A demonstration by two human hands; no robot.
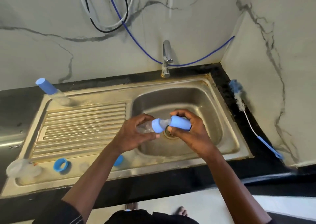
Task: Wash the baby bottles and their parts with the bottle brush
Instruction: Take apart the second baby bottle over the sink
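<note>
- The baby bottle is held in the air over the sink basin, above the drain and clear of the basin walls on every side.
- Its long axis lies close to level, running left to right; the blue collar and pale teat point right.
- The left hand grips the clear body, fingers curled round it.
- The right hand grips the blue cap, fingers and thumb wrapped round it; the cap's open end faces the teat, just beside it.
- The tap stands at the basin's back edge, well above the hands.
- The ribbed drainboard lies left of the basin; a capped second bottle stands at its far corner.
- On the sink's front rim sit a blue ring, a clear container, and a blue part half hidden by the left forearm.
- The bottle brush lies on the black desk right of the sink, along the wall, bristles away from the person.
</note>
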